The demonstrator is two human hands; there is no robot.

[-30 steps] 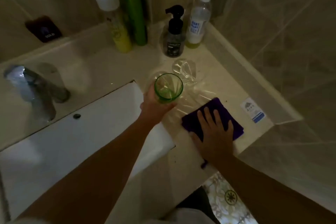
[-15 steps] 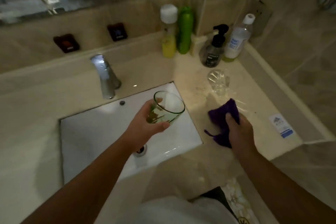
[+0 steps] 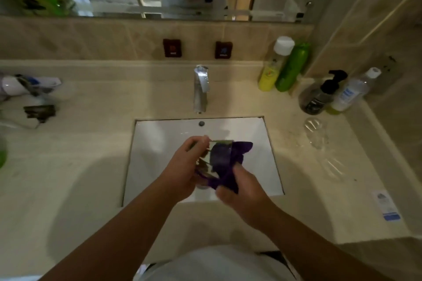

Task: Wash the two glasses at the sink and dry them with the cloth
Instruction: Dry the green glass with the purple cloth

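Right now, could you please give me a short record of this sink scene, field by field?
left hand: left hand grips the green glass over the sink
right hand: right hand holds the purple cloth against the glass
second glass: clear glass on the counter, right of the sink
tap: faucet, no water visible
bottles: yellow bottle, green bottle, pump bottle, clear bottle, back right
stage: drying the green glass

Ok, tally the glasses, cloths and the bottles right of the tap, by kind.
Glasses: 2, a green glass held over the sink and a clear glass on the counter.
Cloths: 1, the purple cloth.
Bottles: 4, yellow, green, pump, clear.
Total: 7.
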